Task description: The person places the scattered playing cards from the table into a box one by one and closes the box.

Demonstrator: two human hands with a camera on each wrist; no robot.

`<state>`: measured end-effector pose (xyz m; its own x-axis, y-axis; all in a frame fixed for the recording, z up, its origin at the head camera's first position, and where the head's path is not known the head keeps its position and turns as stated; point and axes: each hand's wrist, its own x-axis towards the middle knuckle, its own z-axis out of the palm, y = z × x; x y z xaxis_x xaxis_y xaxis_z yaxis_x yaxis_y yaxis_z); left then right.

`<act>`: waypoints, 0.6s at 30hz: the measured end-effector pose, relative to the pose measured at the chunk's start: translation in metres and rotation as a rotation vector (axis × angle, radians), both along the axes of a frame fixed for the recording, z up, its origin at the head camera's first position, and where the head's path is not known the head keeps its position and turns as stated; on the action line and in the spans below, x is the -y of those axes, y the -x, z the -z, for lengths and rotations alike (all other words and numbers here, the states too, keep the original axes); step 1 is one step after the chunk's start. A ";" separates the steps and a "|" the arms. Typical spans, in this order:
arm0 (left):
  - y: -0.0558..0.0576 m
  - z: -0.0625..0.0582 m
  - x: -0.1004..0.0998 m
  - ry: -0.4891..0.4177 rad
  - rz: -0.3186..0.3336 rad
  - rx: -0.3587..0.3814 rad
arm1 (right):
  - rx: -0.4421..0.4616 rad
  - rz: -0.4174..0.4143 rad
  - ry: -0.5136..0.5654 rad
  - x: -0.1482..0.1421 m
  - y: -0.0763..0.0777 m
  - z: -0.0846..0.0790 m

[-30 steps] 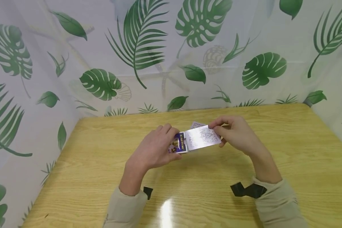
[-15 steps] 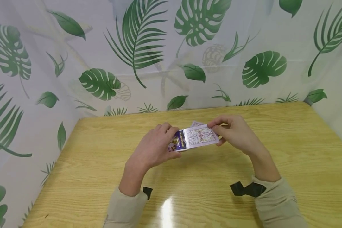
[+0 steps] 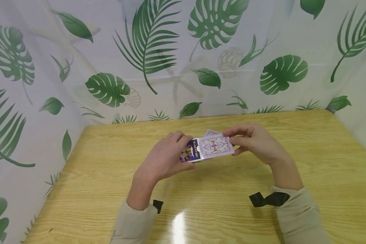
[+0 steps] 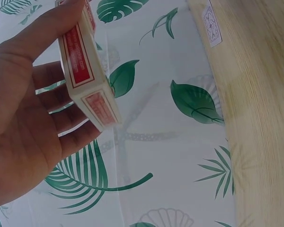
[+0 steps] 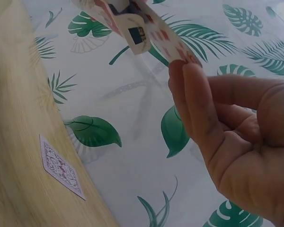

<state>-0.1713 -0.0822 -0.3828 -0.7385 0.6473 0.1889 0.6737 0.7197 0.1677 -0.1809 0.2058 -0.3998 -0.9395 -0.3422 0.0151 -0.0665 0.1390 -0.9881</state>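
Note:
My left hand grips a playing card box, thumb on the near side and fingers on the far side. In the head view its face is purple with yellow lettering; the left wrist view shows red-and-white sides. From the box's right end juts a playing card, its patterned back up. The right hand pinches that card's outer end between thumb and fingers. An unfolded white flap hangs at the box's end in the right wrist view. Behind the held card, another patterned card lies on the table.
The wooden table runs back to a white leaf-printed cloth hanging behind and at the left side. Black straps stick out from the sleeve cuffs.
The glare on the held card has faded, so its pattern shows clearly. My right wrist has shifted slightly right. The left hand stays nearly still with the box.

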 end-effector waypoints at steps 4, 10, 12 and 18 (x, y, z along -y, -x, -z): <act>0.000 0.000 0.001 -0.025 0.006 0.010 | 0.032 -0.069 0.118 -0.008 0.003 0.006; -0.001 -0.003 0.001 -0.056 0.013 0.029 | 0.050 -0.118 0.221 -0.011 0.005 0.010; -0.001 -0.003 0.001 -0.061 0.017 0.031 | 0.050 -0.121 0.235 -0.010 0.005 0.011; -0.002 -0.005 0.001 -0.061 0.023 0.030 | 0.072 -0.146 0.260 -0.009 0.005 0.010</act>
<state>-0.1695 -0.0829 -0.3782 -0.7296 0.6519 0.2069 0.6839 0.6921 0.2310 -0.1863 0.2143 -0.4101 -0.8827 -0.4668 0.0548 0.0047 -0.1253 -0.9921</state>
